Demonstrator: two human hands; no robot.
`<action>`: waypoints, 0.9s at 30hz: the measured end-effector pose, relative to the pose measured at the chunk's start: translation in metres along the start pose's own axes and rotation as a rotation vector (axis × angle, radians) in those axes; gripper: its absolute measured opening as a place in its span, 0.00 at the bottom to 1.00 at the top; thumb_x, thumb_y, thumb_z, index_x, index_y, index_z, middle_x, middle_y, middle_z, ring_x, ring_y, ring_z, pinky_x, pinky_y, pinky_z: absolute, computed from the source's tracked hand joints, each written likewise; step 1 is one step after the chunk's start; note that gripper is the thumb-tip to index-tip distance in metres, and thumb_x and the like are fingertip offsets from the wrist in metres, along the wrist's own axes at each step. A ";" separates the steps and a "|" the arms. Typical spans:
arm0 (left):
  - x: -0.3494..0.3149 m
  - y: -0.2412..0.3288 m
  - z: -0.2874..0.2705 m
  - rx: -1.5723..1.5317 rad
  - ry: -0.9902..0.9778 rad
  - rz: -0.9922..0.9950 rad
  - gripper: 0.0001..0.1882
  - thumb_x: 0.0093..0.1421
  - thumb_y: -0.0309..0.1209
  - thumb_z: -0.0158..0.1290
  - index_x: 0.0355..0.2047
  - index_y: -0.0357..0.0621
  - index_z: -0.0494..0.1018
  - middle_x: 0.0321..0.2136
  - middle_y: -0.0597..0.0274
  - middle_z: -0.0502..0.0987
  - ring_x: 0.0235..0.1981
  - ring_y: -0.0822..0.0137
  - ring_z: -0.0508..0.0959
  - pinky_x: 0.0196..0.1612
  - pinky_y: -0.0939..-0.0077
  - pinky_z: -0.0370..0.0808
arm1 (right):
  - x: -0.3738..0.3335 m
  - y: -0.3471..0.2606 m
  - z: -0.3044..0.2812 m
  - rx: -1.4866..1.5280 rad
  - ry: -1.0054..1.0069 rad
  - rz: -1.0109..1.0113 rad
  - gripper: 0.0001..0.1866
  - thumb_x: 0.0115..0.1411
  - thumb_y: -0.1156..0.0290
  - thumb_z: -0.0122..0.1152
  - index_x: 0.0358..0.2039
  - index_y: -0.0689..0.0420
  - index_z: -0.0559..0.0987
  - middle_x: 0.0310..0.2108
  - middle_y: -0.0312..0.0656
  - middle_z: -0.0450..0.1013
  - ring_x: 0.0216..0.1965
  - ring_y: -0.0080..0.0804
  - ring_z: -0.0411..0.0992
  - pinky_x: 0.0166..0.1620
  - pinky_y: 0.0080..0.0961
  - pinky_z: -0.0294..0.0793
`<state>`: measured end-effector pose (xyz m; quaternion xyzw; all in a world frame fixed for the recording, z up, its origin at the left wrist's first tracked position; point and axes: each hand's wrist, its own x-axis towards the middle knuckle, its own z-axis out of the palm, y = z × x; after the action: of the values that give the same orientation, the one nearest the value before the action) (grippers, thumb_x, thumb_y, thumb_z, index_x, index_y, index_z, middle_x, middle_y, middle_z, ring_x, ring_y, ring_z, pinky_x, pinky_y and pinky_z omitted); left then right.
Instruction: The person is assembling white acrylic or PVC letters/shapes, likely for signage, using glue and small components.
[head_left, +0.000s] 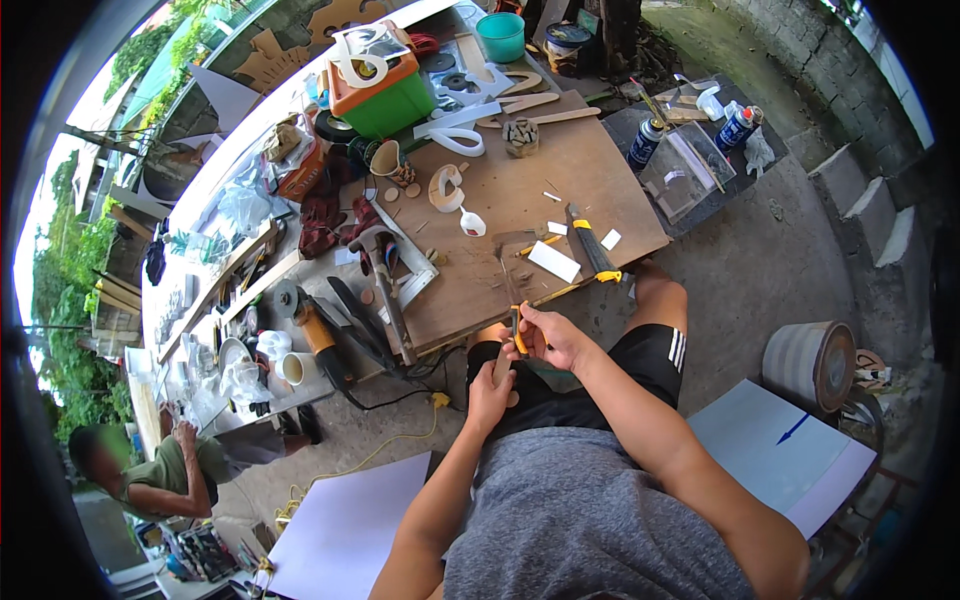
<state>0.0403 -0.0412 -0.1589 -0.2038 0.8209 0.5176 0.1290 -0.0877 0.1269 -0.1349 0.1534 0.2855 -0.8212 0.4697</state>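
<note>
Trimming step: right hand [556,338] grasps a yellow-handled knife [518,335], left hand [490,392] clenches what seems a wood piece [502,365]; next cut needs steady bracing.

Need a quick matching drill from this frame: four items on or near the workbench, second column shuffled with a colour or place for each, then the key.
Column one:
1. bucket
2. bin
3. spray cans
4. right hand

Column two:
A. green body, orange top
B. dark slab right of the wooden board
C. teal, far end of the bench
D. gripping an orange-handled tool

Pairs: 1-C, 2-A, 3-B, 4-D
</note>
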 end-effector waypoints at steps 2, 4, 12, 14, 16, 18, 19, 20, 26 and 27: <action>-0.002 0.004 -0.001 -0.015 -0.004 -0.015 0.19 0.61 0.37 0.58 0.46 0.33 0.73 0.31 0.45 0.81 0.33 0.55 0.83 0.39 0.64 0.77 | 0.001 -0.001 0.000 -0.002 0.009 0.001 0.21 0.72 0.55 0.48 0.28 0.57 0.73 0.44 0.55 0.79 0.41 0.48 0.80 0.45 0.44 0.82; -0.003 0.010 -0.003 -0.029 -0.008 -0.028 0.19 0.61 0.37 0.58 0.46 0.33 0.73 0.31 0.46 0.81 0.33 0.56 0.83 0.38 0.65 0.77 | 0.002 -0.001 -0.001 -0.004 0.018 0.000 0.21 0.72 0.54 0.49 0.28 0.57 0.73 0.43 0.55 0.79 0.41 0.47 0.80 0.45 0.43 0.82; -0.004 0.015 -0.004 -0.065 -0.009 -0.036 0.19 0.62 0.36 0.58 0.48 0.34 0.73 0.30 0.50 0.81 0.32 0.60 0.82 0.39 0.67 0.77 | 0.020 0.016 -0.016 -0.103 0.118 -0.125 0.24 0.67 0.50 0.58 0.22 0.55 0.70 0.31 0.47 0.75 0.25 0.35 0.72 0.29 0.30 0.73; -0.008 0.015 -0.004 -0.061 -0.008 -0.039 0.19 0.62 0.36 0.58 0.48 0.34 0.73 0.30 0.50 0.81 0.32 0.61 0.82 0.38 0.67 0.77 | 0.022 0.022 -0.023 -0.106 0.090 -0.129 0.23 0.66 0.51 0.59 0.22 0.55 0.70 0.30 0.46 0.75 0.25 0.34 0.73 0.28 0.29 0.73; -0.009 0.013 -0.005 -0.057 0.001 -0.046 0.19 0.62 0.36 0.58 0.48 0.34 0.73 0.30 0.50 0.81 0.31 0.61 0.82 0.38 0.67 0.77 | 0.019 0.019 -0.017 -0.111 0.056 -0.126 0.22 0.66 0.51 0.60 0.22 0.54 0.70 0.28 0.45 0.76 0.25 0.33 0.74 0.28 0.28 0.73; -0.005 0.011 -0.002 -0.042 0.011 -0.001 0.17 0.63 0.33 0.57 0.47 0.32 0.72 0.29 0.55 0.80 0.30 0.67 0.81 0.36 0.71 0.77 | 0.014 0.009 -0.013 -0.072 0.041 -0.113 0.22 0.67 0.53 0.59 0.22 0.55 0.70 0.30 0.46 0.76 0.26 0.35 0.74 0.29 0.30 0.75; -0.005 0.010 -0.003 -0.042 0.013 -0.001 0.17 0.63 0.33 0.57 0.47 0.32 0.72 0.29 0.55 0.80 0.30 0.67 0.81 0.36 0.71 0.77 | 0.013 0.009 -0.013 -0.025 0.033 -0.097 0.21 0.68 0.54 0.57 0.24 0.56 0.72 0.35 0.50 0.78 0.29 0.38 0.77 0.31 0.32 0.77; -0.005 0.009 -0.004 -0.045 0.003 -0.011 0.17 0.63 0.33 0.57 0.47 0.32 0.72 0.29 0.56 0.80 0.30 0.68 0.81 0.36 0.72 0.77 | 0.013 0.007 -0.011 -0.026 0.031 -0.097 0.21 0.68 0.54 0.57 0.24 0.56 0.72 0.35 0.50 0.78 0.29 0.38 0.77 0.31 0.32 0.77; -0.005 0.007 -0.001 -0.068 0.003 -0.006 0.16 0.64 0.32 0.56 0.47 0.33 0.72 0.30 0.56 0.80 0.31 0.69 0.81 0.36 0.73 0.76 | 0.002 0.005 0.002 -0.134 0.006 -0.005 0.20 0.70 0.53 0.52 0.29 0.57 0.75 0.46 0.55 0.78 0.39 0.40 0.80 0.40 0.35 0.79; -0.005 0.004 0.000 -0.069 0.012 0.005 0.16 0.64 0.32 0.56 0.46 0.33 0.72 0.30 0.56 0.80 0.31 0.69 0.81 0.36 0.74 0.76 | 0.003 0.009 0.001 -0.170 -0.035 0.015 0.21 0.70 0.52 0.52 0.30 0.57 0.75 0.46 0.53 0.78 0.39 0.39 0.80 0.41 0.34 0.79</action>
<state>0.0424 -0.0386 -0.1536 -0.2090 0.8040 0.5446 0.1158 -0.0814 0.1211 -0.1389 0.1006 0.3446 -0.7931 0.4921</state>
